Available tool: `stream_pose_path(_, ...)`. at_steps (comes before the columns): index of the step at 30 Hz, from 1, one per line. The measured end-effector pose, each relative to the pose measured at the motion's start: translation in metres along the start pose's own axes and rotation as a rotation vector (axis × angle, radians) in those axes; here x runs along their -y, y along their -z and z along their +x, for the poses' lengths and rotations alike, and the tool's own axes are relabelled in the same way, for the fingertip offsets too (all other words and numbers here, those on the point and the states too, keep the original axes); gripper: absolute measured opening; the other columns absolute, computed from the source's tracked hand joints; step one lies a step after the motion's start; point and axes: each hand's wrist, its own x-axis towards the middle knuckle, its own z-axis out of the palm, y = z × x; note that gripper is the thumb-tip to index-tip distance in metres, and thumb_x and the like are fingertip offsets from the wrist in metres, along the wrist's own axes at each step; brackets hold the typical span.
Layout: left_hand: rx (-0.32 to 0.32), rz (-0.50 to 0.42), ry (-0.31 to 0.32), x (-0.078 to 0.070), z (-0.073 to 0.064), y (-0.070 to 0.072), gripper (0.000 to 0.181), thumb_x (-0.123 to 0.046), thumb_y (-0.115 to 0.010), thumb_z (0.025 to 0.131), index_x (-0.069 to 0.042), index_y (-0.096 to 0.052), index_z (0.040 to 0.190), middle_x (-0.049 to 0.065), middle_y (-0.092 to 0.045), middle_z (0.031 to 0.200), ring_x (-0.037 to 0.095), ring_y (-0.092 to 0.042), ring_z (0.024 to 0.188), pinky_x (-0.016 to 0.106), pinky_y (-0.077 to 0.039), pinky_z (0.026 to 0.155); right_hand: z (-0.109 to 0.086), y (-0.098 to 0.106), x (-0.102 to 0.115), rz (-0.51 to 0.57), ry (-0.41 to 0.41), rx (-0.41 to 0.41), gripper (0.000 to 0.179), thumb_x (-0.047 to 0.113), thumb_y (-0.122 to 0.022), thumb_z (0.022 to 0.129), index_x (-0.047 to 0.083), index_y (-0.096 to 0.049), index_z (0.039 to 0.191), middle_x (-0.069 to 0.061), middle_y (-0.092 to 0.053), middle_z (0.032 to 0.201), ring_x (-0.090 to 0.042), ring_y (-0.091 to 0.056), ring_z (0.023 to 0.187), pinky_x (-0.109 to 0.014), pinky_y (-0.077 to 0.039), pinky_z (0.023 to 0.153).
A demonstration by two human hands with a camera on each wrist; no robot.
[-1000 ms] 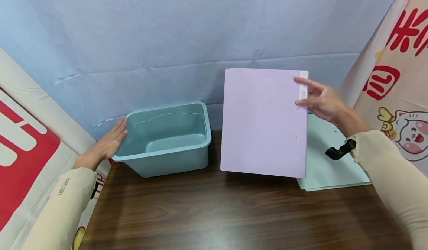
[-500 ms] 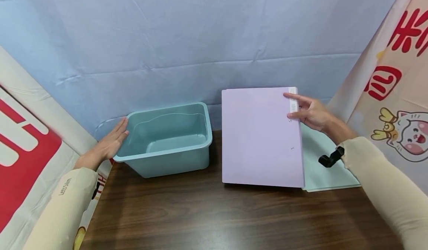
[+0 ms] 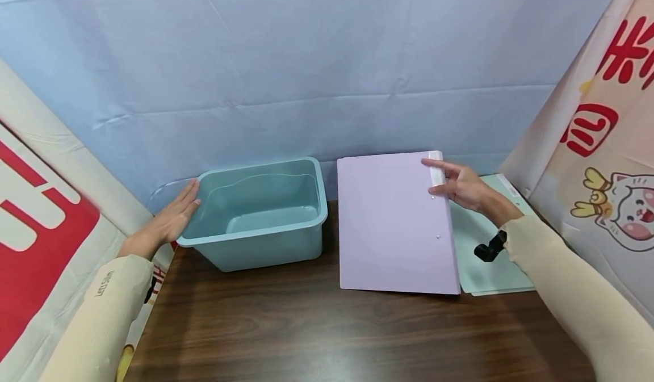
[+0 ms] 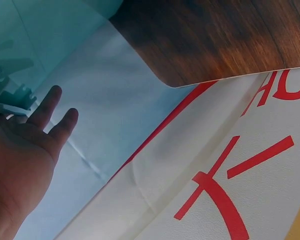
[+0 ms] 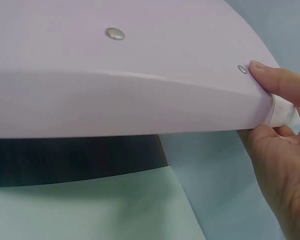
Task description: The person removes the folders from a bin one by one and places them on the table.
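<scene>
In the head view, my left hand [image 3: 166, 220] rests with straight fingers against the left end of a teal plastic bin [image 3: 255, 234], whose inside shows bare. The left wrist view has two fingers extended beside the bin's teal wall [image 4: 50, 35]. My right hand [image 3: 465, 189] grips the spine of a lilac file folder [image 3: 390, 229] near its upper right corner, thumb on the cover. Seen from the right wrist, the folder's spine [image 5: 140, 107] spans the frame, raised at this side, and the fingers curl beneath it by a white label.
Right of the lilac folder lie mint-green folders [image 3: 493, 257], stacked and partly under my right forearm. All this stands on a dark wooden table [image 3: 317, 336]. A pale blue cloth [image 3: 317, 58] hangs behind, and printed banners [image 3: 613, 189] flank both sides.
My right hand has brought the lilac folder down and slightly left toward the table, uncovering more of the mint-green folders. The left hand has kept its place at the bin.
</scene>
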Motion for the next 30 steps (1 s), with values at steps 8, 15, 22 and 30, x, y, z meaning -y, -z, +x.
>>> stream_pose_path(8, -0.005, 0.0, 0.002, 0.001, -0.001, -0.001, 0.067, -0.042, -0.013, 0.116, -0.007, 0.011, 0.168, 0.017, 0.017, 0.176, 0.046, 0.008, 0.161, 0.071, -0.004, 0.125, 0.011, -0.005, -0.011, -0.11, -0.007, -0.003, 0.085, -0.004, -0.078, 0.092, 0.021, -0.043, 0.165, -0.012, -0.02, 0.174, -0.029, -0.05, 0.133, -0.029, -0.06, 0.095)
stream_pose_path(15, -0.006, 0.004, 0.004, 0.001, 0.0, -0.001, 0.068, -0.043, -0.014, 0.116, -0.008, 0.01, 0.169, 0.016, 0.016, 0.176, 0.045, 0.008, 0.161, 0.071, -0.005, 0.125, 0.019, -0.006, -0.021, -0.187, -0.014, 0.019, 0.084, -0.002, -0.077, 0.094, 0.02, -0.04, 0.166, -0.014, -0.011, 0.177, -0.037, -0.046, 0.139, -0.029, -0.059, 0.093)
stream_pose_path(22, -0.007, 0.018, 0.003, -0.001, -0.001, 0.0, 0.068, -0.043, -0.014, 0.117, -0.007, 0.01, 0.169, 0.017, 0.015, 0.176, 0.046, 0.007, 0.161, 0.071, -0.005, 0.125, 0.026, -0.011, -0.026, -0.351, -0.019, -0.005, 0.083, 0.007, -0.079, 0.094, 0.027, -0.041, 0.165, -0.015, -0.016, 0.176, -0.04, -0.044, 0.144, -0.052, -0.051, 0.11)
stream_pose_path(30, -0.007, 0.01, 0.007, -0.001, -0.001, 0.0, 0.068, -0.043, -0.014, 0.117, -0.006, 0.01, 0.169, 0.018, 0.015, 0.176, 0.046, 0.008, 0.161, 0.071, -0.004, 0.125, 0.032, -0.017, -0.034, -0.503, 0.02, 0.008, 0.08, 0.01, -0.079, 0.095, 0.023, -0.042, 0.165, -0.015, -0.019, 0.176, -0.045, -0.037, 0.15, -0.067, -0.037, 0.118)
